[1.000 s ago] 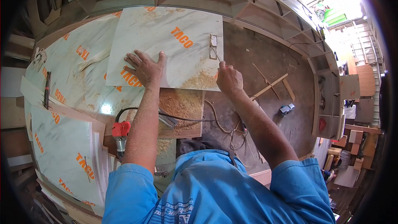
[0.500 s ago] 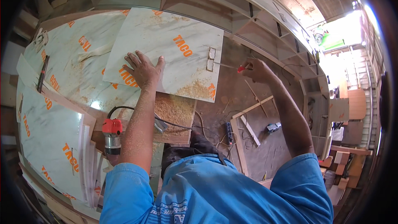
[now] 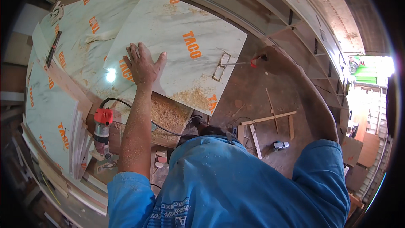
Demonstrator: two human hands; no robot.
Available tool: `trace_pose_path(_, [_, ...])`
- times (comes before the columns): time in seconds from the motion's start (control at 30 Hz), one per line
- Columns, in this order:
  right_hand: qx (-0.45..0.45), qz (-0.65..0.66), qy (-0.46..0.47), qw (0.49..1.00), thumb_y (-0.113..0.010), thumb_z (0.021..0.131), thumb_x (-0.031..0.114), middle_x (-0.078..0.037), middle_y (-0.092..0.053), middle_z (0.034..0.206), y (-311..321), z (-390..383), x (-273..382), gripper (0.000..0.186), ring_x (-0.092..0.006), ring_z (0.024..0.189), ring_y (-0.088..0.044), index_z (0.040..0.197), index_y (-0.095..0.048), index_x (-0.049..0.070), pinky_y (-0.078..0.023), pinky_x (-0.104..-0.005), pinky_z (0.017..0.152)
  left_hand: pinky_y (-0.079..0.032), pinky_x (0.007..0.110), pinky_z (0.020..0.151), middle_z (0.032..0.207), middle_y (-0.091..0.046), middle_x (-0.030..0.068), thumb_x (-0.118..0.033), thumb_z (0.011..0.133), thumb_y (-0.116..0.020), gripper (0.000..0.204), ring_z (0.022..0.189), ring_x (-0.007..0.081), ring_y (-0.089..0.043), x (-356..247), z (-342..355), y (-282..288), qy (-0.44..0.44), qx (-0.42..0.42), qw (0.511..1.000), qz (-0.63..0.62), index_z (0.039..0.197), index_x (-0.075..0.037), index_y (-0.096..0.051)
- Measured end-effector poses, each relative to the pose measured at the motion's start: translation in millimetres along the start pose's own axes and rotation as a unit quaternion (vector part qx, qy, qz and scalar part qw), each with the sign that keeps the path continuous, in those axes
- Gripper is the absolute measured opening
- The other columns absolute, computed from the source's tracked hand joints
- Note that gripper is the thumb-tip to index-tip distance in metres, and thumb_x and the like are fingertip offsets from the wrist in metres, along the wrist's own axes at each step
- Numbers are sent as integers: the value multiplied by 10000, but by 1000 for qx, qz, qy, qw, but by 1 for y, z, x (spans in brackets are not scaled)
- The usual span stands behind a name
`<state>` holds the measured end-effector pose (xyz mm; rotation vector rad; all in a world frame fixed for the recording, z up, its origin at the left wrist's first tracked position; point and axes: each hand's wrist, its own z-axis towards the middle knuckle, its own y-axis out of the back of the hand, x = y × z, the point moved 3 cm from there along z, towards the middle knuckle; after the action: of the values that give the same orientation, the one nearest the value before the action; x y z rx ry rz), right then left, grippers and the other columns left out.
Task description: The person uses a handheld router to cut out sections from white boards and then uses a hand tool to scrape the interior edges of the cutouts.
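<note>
My left hand (image 3: 144,66) lies flat with spread fingers on a white marble-patterned panel (image 3: 171,31) with orange print. In my right hand (image 3: 276,60), past the panel's right edge, is a screwdriver (image 3: 239,63) with a red handle and a long thin shaft. Its tip reaches a narrow rectangular cut-out outline (image 3: 221,66) near that edge; whether it touches cannot be made out. Sawdust (image 3: 192,97) is scattered over the near right part of the panel.
A red trim router (image 3: 102,120) with a black cable lies left of my left forearm. More marble-patterned sheets (image 3: 90,46) lie beneath and to the left. Cabinet frames (image 3: 270,10) stand along the far side. Wood strips (image 3: 270,118) and a grey tool (image 3: 280,145) are on the floor.
The view has shifted and turned slightly. The screwdriver tip has moved from beside the cut-out to over its middle. My left hand stays on the panel.
</note>
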<state>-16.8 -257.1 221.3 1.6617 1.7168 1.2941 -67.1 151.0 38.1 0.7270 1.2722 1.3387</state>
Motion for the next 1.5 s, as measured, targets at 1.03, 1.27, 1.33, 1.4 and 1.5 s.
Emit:
trace_pose_path(1.03, [111, -206, 51, 971, -713, 809, 216, -168, -739, 872, -6, 50, 14, 204, -349, 841, -713, 955, -771, 86, -541, -455, 780, -205, 644, 1194, 1552, -372, 262, -754, 817, -657, 1020, 1499, 437, -277, -5, 9, -2, -5, -2, 1000, -1, 1491, -22, -430])
trace_pose_path(1.27, [166, -62, 63, 982, -751, 781, 234, -152, -737, 848, 11, 90, -3, 243, -274, 795, -709, 936, -784, 49, -532, -387, 750, -168, 630, 1217, 1574, -344, 259, -811, 776, -642, 1101, 1519, 411, -252, -9, 13, -4, 11, 26, 1000, 15, 1512, -26, -407])
trace_pose_path(1.33, [195, -63, 63, 977, -757, 777, 233, -148, -733, 822, 12, 100, -7, 248, -257, 779, -703, 931, -790, 40, -529, -370, 746, -166, 626, 1220, 1574, -339, 260, -817, 772, -639, 1109, 1521, 403, -251, -9, 13, -4, 13, 32, 999, 19, 1516, -30, -402])
trace_pose_path(1.4, [206, -48, 78, 974, -757, 781, 232, -141, -734, 812, 12, 113, -15, 250, -239, 777, -704, 933, -791, 36, -528, -362, 743, -165, 623, 1222, 1575, -334, 261, -823, 769, -637, 1116, 1523, 395, -251, -9, 13, -4, 16, 38, 999, 22, 1519, -33, -396])
trace_pose_path(1.5, [247, -21, 76, 966, -756, 787, 224, -125, -733, 790, 16, 130, -18, 255, -205, 756, -704, 937, -789, 20, -530, -344, 722, -153, 627, 1226, 1582, -309, 253, -791, 760, -671, 1122, 1528, 417, -215, -8, 13, -6, 19, 50, 998, 25, 1536, -44, -354])
